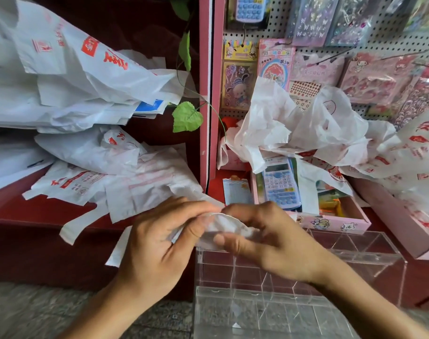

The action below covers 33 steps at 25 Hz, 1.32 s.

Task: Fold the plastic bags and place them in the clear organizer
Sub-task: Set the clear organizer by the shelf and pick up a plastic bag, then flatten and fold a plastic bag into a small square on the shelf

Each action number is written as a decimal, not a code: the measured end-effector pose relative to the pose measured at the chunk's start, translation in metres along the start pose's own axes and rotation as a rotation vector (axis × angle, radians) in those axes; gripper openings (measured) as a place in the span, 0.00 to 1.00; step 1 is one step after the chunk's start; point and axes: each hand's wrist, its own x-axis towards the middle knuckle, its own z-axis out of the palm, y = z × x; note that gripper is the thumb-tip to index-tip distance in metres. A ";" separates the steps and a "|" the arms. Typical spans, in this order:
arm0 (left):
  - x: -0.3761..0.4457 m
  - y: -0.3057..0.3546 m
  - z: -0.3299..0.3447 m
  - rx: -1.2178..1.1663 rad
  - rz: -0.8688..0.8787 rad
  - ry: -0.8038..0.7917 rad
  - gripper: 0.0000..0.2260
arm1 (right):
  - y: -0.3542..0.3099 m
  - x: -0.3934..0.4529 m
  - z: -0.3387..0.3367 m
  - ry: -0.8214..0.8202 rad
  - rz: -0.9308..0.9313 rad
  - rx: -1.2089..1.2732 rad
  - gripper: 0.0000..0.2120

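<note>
Your left hand (157,243) and right hand (265,238) meet above the clear organizer (294,311), pinching a small folded plastic bag (224,225) between them: your left thumb and curled fingers clamp its left edge, while your right thumb presses its lower edge and your right forefinger arches over its rounded top fold. The folded bag sits entirely in your fingertips, held over the organizer's back-left corner and not touching its compartments. The organizer's divided cells stand directly below your wrists, on the grey speckled floor against a dark red shelf (37,245). To your left, loose white bags (91,177) with red printing spill across that shelf, with a further stack (69,77) heaped above; the red characters on them are too blurred to read. To your right, crumpled white bags (304,128) lie over a pink box (331,222) holding a blue calculator (280,183). Behind, a pegboard (370,42) carries sticker packs; their lettering is illegible. A green leaf (186,117) hangs beside a pink divider (205,94).
</note>
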 end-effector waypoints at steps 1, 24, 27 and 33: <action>-0.001 0.000 -0.001 -0.032 -0.044 -0.007 0.08 | 0.000 0.001 0.005 0.029 0.000 0.093 0.12; 0.000 -0.069 -0.032 0.079 -0.781 -0.602 0.22 | 0.082 -0.017 -0.066 0.796 0.545 0.722 0.17; -0.007 -0.080 -0.032 -0.068 -0.887 -0.660 0.20 | 0.095 -0.030 -0.069 0.871 0.712 0.694 0.07; -0.001 -0.087 -0.021 -0.201 -0.910 -0.460 0.12 | 0.109 -0.039 -0.073 0.856 0.813 0.530 0.09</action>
